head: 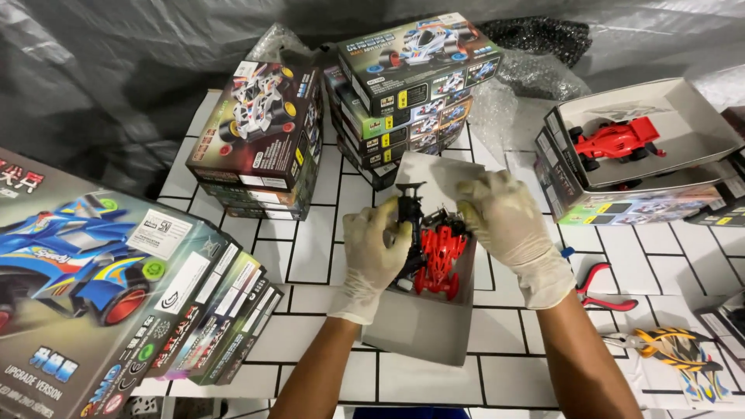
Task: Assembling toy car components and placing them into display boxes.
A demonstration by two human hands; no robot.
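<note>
Both my hands wear thin whitish gloves and work over an open grey cardboard box (423,326) on the white tiled table. My left hand (376,248) grips a black plastic toy-car part (410,213) that sticks up from the box. My right hand (508,217) pinches small dark parts at the box's far end. A red toy-car body (440,260) lies in the box between the two hands.
Stacks of toy-car boxes stand at the back (415,74), back left (260,132) and near left (101,287). An open box with a red racing car (617,140) sits at right. Red-handled pliers (601,289) and a yellow car shell (683,349) lie at right.
</note>
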